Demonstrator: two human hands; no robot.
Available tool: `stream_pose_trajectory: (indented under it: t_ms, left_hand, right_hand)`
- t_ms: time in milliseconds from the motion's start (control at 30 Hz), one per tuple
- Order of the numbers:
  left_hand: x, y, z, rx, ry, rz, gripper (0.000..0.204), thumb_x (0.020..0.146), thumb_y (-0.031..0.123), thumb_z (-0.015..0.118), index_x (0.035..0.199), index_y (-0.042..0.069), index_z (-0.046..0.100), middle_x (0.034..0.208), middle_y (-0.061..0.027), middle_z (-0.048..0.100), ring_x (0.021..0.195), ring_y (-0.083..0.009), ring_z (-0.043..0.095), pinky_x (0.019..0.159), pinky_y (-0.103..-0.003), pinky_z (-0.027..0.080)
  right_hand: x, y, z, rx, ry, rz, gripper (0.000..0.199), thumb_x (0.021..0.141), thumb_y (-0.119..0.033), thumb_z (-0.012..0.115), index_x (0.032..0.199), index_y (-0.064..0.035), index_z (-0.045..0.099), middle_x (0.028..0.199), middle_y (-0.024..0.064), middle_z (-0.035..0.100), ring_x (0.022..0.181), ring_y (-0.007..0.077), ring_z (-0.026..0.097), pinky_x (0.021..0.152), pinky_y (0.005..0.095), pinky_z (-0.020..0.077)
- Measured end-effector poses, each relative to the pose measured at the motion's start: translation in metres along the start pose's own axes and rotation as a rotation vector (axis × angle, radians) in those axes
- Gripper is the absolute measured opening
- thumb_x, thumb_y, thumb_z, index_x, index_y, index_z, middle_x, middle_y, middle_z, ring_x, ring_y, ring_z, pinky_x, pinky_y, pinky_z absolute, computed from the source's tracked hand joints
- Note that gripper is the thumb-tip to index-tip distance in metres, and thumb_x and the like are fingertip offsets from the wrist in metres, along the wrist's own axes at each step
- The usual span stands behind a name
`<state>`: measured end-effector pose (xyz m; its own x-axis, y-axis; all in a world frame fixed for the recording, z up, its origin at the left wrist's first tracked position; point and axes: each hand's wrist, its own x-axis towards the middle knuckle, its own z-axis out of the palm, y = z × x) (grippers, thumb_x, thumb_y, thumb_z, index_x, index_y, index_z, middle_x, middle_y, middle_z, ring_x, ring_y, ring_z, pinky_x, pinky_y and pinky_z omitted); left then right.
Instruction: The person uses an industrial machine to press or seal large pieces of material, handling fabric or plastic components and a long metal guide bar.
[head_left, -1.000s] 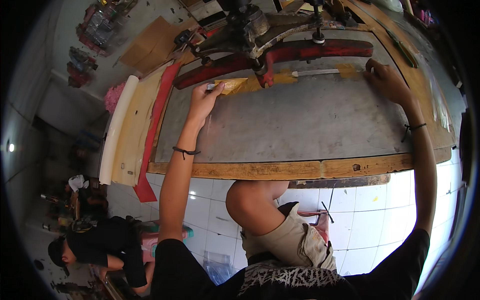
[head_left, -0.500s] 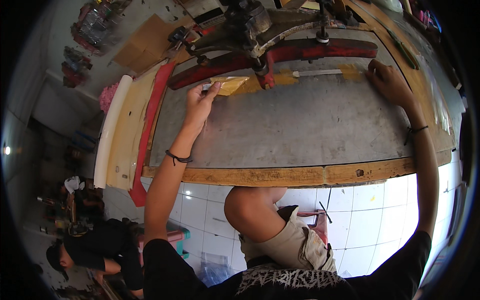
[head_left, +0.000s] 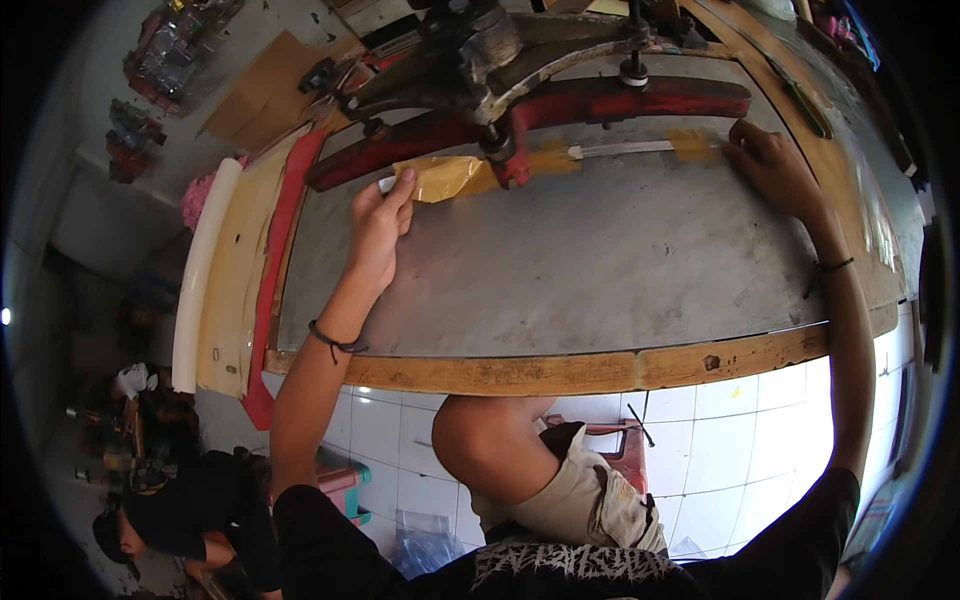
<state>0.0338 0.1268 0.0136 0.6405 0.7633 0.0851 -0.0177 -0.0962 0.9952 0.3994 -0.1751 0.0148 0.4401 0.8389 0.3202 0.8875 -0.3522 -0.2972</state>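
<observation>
Head view: left hand [head_left: 378, 225] grasps glossy yellow film [head_left: 445, 178] at its left end, between thumb and fingers. Film lies over left rear of grey plate [head_left: 560, 265], in front of red clamp bar [head_left: 640, 100]; whether film touches plate, cannot tell. Right hand [head_left: 775, 168] at plate's right rear, fingers curled, just beside yellow tape patch [head_left: 692, 146]; whether fingers grasp anything, cannot tell. White strip [head_left: 622, 150] runs leftward from tape patch. Wooden edging [head_left: 500, 376] along plate's near side. White roll [head_left: 205, 280] at left.
</observation>
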Motion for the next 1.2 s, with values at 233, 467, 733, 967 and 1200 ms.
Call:
stream_pose_trajectory:
  t_ms: [233,467,733,967,1200]
  left_hand:
    - [-0.001,0.002,0.003,-0.088,-0.04,-0.013,0.024,0.096,0.026,0.063,0.079,0.01,0.057,0.061,0.0093,0.038,0.052,-0.0013,0.027,0.047,-0.022,0.019]
    - [-0.013,0.013,0.0,-0.181,-0.047,0.042,0.023,0.099,0.025,0.058,0.082,0.01,0.058,0.064,0.0072,0.042,0.053,-0.002,0.028,0.049,-0.022,0.02]
    - [-0.021,0.024,0.003,-0.265,-0.037,-0.048,0.028,0.098,0.026,0.059,0.075,0.011,0.053,0.066,0.0063,0.039,0.052,-0.0036,0.029,0.049,-0.023,0.02]
    - [-0.023,0.029,0.007,-0.31,-0.043,0.0,0.029,0.097,0.023,0.059,0.073,0.012,0.049,0.068,0.0056,0.037,0.052,-0.0037,0.029,0.048,-0.023,0.02]
    - [-0.046,0.029,0.008,-0.416,-0.017,-0.094,0.017,0.098,0.02,0.057,0.083,0.011,0.055,0.073,0.0051,0.039,0.054,-0.0045,0.031,0.05,-0.023,0.02]
  right_hand:
    - [0.0,-0.001,0.001,-0.011,0.012,-0.016,0.026,0.096,-0.029,0.057,0.097,-0.003,0.058,0.067,0.0174,0.058,0.061,0.0313,0.056,0.062,0.0413,0.042]
    - [0.001,-0.001,0.007,-0.01,0.046,0.004,0.024,0.096,-0.027,0.056,0.096,-0.0029,0.057,0.065,0.015,0.055,0.058,0.0265,0.052,0.061,0.0399,0.0403]
    - [0.001,0.008,0.012,-0.011,0.095,-0.042,0.025,0.096,-0.029,0.056,0.097,-0.0036,0.058,0.07,0.0141,0.059,0.062,0.0257,0.055,0.063,0.0391,0.0419]
    - [0.002,0.004,0.003,-0.053,0.04,0.022,0.025,0.096,-0.031,0.057,0.1,-0.0067,0.06,0.067,0.0157,0.059,0.062,0.0297,0.057,0.062,0.0412,0.0424]
    - [0.0,-0.007,-0.005,-0.056,-0.032,0.037,0.03,0.096,-0.033,0.057,0.099,-0.0035,0.06,0.071,0.0145,0.061,0.064,0.0292,0.058,0.063,0.0401,0.0426]
